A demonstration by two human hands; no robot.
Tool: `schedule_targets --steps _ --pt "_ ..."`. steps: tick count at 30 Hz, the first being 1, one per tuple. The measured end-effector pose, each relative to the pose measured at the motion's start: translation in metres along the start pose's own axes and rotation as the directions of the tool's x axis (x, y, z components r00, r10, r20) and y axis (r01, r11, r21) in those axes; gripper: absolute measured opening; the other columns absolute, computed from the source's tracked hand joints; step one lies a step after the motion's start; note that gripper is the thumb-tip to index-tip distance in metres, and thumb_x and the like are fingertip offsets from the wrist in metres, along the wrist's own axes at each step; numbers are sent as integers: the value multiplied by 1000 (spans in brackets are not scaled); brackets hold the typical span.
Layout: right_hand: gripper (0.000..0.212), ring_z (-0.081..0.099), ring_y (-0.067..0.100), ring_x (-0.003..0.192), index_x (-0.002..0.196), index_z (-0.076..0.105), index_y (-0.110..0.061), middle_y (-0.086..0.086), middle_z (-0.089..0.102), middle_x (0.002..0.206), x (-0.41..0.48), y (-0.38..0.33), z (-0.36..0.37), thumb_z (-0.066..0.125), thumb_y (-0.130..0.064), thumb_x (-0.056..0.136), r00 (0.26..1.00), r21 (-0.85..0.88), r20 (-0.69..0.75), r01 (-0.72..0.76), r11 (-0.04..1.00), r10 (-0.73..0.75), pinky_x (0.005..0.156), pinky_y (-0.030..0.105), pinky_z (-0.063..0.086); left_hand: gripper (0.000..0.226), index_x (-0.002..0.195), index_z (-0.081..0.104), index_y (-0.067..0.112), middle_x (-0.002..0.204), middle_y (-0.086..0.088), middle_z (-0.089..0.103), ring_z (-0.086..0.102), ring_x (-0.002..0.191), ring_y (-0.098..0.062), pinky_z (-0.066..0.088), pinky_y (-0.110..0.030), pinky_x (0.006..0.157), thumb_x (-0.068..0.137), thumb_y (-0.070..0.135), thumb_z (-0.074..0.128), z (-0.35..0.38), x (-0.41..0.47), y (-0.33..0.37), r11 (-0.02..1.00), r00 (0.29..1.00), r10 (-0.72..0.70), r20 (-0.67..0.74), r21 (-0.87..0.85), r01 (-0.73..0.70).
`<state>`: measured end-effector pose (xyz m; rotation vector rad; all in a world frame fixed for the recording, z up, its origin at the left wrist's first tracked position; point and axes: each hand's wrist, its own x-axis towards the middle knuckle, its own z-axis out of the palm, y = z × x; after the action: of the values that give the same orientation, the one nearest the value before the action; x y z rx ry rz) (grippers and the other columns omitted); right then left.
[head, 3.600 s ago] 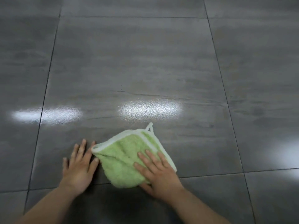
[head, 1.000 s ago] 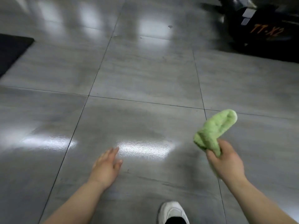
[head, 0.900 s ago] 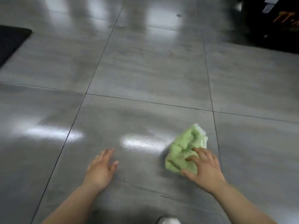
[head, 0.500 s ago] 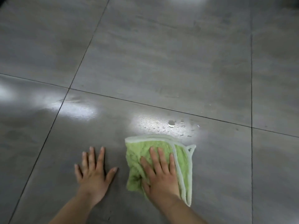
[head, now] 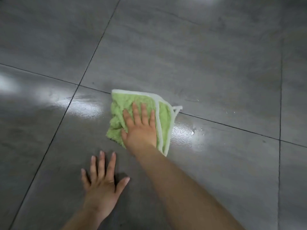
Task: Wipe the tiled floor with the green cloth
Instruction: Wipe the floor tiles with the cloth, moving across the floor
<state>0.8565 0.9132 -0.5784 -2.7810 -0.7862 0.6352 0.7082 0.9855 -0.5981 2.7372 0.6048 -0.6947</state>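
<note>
Grey glossy tiles make up the floor (head: 199, 55), crossed by thin dark grout lines (head: 93, 52) and lit by pale patches of glare (head: 83, 107).

The cloth (head: 126, 103) lies flat on the floor near the middle of the view, folded over on itself. Its green pile faces up and a white hem (head: 158, 117) runs down its right part. Its far edge sits along a grout line (whether it passes just over the line is hard to tell). A small white loop (head: 177, 108) sticks out from its far right corner, onto that same line.

The right hand (head: 141, 128) lies palm down on the cloth, grasping nothing. Its fingers (head: 143, 113) are straight and close together, pointing away from the person, and its thumb (head: 123, 133) rests near the cloth's rumpled left edge. The hand covers the near middle of the cloth. Green shows beyond the fingertips, to the left, and in a strip right of the hem. The forearm (head: 174, 188) reaches in from the lower right.

The left hand (head: 101, 185) is spread flat on bare tile, also holding nothing. It lies nearer the person and a little left of the cloth, without touching it.

Just right of the cloth, a few water drops (head: 196, 129) glint at the edge of a glare patch.
</note>
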Motion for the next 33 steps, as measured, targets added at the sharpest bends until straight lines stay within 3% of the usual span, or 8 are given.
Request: schedule_targets --steps 3,10,15,19,23,28,30,33 --pt "59 -13 16 143 146 4 -28 -3 -9 157 17 52 -19 34 -34 96 969 -176 44 249 952 -245 112 34 -18 81 131 39 11 131 -18 54 7 133 -29 -4 -31 107 84 65 -1 0 2 -3 1000 1000 18 -13 3 -18" --pt "56 -6 24 144 147 9 -15 5 -2 157 49 97 -54 28 -31 97 744 169 -195 -616 769 639 117 43 -7 70 141 19 27 135 -8 32 -22 141 -13 -15 -33 112 85 64 -1 6 3 -6 999 984 27 -179 -39 -35" --pt "58 -13 24 143 147 6 -24 1 -6 157 69 -22 -15 28 -41 96 997 -6 -80 -5 1000 4 114 41 -13 69 143 -5 28 136 -8 31 -23 141 -14 -16 -35 112 84 64 -2 14 3 -10 999 945 50 -325 32 -41" --pt "58 -7 16 144 146 13 -27 -4 1 157 55 -15 -11 40 -33 94 926 -81 37 378 922 -377 114 35 -12 70 143 5 30 136 -7 31 -24 140 -13 -17 -34 112 82 66 -3 11 3 -9 999 960 32 -280 23 -26" --pt "62 3 20 145 145 18 -17 4 9 157 39 99 -48 39 -30 88 992 -32 -118 31 999 -35 116 33 -3 71 136 22 25 136 -8 30 -24 140 -13 -16 -32 111 83 66 -2 12 4 -9 998 968 58 -246 27 -54" --pt "61 4 26 144 145 16 -8 10 10 156 -12 164 -61 33 -27 90 793 182 -207 -544 819 573 118 37 0 104 144 7 14 154 -12 8 -25 138 -16 -31 -28 103 65 79 -17 0 1 -2 998 994 60 -89 -15 -61" --pt "58 0 24 144 146 16 -12 5 6 157 -13 133 -47 39 -21 93 805 174 -188 -537 825 563 117 38 -4 118 127 -31 19 139 6 -34 -37 131 -10 -38 -29 92 29 84 -35 -9 -4 1 998 999 -16 36 -63 18" --pt "61 -9 20 144 146 11 -22 -1 -2 158 -24 73 -20 40 -28 93 982 43 -92 -163 986 166 115 36 -13 123 125 -29 24 145 9 -27 -24 139 -17 -20 -41 108 18 83 -36 -20 -8 10 996 997 -52 56 -76 56"
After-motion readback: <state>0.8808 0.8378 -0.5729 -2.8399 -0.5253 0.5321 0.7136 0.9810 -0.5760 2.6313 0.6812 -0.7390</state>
